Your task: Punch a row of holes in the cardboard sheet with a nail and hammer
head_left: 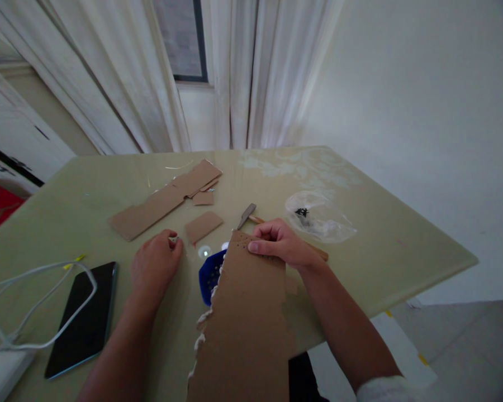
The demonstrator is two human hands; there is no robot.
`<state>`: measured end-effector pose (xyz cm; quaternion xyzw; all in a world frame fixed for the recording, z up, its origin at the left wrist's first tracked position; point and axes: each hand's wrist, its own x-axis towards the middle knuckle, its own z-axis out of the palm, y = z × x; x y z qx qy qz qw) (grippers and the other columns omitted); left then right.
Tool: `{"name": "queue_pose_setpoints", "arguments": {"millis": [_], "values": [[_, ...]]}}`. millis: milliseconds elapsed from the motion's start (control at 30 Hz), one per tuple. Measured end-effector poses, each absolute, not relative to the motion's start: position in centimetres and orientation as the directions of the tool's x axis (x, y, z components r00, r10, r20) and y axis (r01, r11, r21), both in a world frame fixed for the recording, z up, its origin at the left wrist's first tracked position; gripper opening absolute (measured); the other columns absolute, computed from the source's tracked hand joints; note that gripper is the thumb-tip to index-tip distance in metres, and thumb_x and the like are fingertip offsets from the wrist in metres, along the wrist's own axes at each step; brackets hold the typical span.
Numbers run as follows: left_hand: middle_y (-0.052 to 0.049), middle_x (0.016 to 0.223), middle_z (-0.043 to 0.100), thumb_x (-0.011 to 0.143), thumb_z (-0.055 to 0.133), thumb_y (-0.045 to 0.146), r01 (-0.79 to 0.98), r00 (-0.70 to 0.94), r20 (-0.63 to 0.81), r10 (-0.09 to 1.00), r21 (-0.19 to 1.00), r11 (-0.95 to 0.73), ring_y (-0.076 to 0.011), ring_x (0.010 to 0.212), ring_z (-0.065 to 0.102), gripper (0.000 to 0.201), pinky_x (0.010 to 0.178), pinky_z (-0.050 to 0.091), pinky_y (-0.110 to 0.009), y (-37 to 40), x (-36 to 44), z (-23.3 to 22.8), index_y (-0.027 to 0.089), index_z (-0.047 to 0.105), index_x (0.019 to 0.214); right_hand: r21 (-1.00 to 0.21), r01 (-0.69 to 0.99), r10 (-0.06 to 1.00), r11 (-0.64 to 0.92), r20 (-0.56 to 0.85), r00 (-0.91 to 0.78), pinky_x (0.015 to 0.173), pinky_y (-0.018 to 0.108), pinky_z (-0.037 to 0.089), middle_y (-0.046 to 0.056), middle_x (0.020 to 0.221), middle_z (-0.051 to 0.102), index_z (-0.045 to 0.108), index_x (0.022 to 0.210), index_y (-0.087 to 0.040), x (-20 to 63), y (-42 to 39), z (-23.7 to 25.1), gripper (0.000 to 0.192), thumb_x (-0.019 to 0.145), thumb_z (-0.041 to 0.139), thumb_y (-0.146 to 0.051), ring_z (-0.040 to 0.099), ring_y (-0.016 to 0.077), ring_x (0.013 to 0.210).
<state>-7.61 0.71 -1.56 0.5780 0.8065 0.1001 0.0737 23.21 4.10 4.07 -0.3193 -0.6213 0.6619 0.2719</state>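
Here, a glossy pale-green table (402, 234) bears, largest first, a tall brown cardboard sheet (247, 324) with a torn, ragged left edge and rows of small punched holes near its top; it leans up from the table's near edge over a blue perforated basket (208, 274). The right hand (279, 243) pinches the sheet's top edge, thumb in front, fingers curled behind. Farther back lie a long cardboard strip (163, 201) and smaller offcuts (203, 225). A black phone (86, 318) with a white cable (33, 312) lies left; a clear plastic bag (318, 218) lies right. A hammer (246, 215) shows behind the right hand. The left hand (154, 267), knuckles up, pinches something small, too tiny to identify.
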Motion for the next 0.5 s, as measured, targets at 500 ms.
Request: {"name": "queue_pose_setpoints", "arguments": {"millis": [500], "values": [[-0.006,0.107,0.080,0.105,0.068,0.034,0.564,0.055,0.605,0.794,0.637,-0.525,-0.0218,0.097,0.071,0.019,0.088,0.054,-0.033,-2.2,-2.7,1.7,0.024,0.082,0.113,-0.984,-0.022,0.738,-0.177,-0.117,-0.664,0.045,0.019,0.029,-0.006,0.064,0.057,0.064,0.076,-0.018,23.0,3.6,3.7,0.052,0.080,0.093,-0.061,0.046,0.0060,0.052]]}}
